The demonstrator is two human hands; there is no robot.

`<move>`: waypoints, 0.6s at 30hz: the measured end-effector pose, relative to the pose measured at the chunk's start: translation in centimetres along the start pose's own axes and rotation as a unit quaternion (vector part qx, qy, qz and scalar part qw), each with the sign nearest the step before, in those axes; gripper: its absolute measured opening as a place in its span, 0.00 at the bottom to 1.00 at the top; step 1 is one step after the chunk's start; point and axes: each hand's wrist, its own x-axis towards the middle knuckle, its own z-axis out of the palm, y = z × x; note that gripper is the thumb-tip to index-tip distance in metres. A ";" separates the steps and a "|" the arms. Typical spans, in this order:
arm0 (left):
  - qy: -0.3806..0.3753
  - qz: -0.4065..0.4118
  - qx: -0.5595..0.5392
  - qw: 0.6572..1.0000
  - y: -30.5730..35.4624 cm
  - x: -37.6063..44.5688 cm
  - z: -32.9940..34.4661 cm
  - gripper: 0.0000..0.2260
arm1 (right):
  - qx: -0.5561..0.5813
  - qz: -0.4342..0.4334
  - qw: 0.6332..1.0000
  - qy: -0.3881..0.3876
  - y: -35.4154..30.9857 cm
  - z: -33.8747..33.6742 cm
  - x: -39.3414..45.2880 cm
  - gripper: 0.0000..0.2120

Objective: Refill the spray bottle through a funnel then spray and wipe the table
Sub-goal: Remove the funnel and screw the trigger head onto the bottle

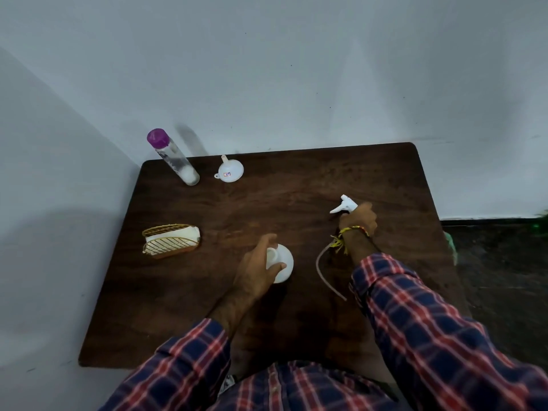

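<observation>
I'm looking at a plain room in what seems a home: a small dark wooden desk (296, 185) pushed into a bare white wall corner (98, 120), with a gold wire napkin holder (170, 241) on it.

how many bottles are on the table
2. A clear bottle with a purple cap stands at the far left corner; the white spray bottle, its top off, stands near the middle, held by the left hand. None seems hidden.

Gripping the white spray bottle (281, 264) at its open neck with the left hand (255, 271), centre of the frame. Holding the removed trigger head (345, 204) with the right hand (357, 221), its tube (321, 271) trailing over the dark table (296, 188). Standing at upper left: purple-capped bottle (175, 157), white funnel (229, 170). Sitting at left: napkin holder (170, 240).
</observation>
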 end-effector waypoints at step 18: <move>0.084 0.008 -0.158 0.984 -1.0 -2.8 -1.1 0.32 | 0.704 0.057 0.704 -0.075 -10.7 -8.5 -7.3 0.18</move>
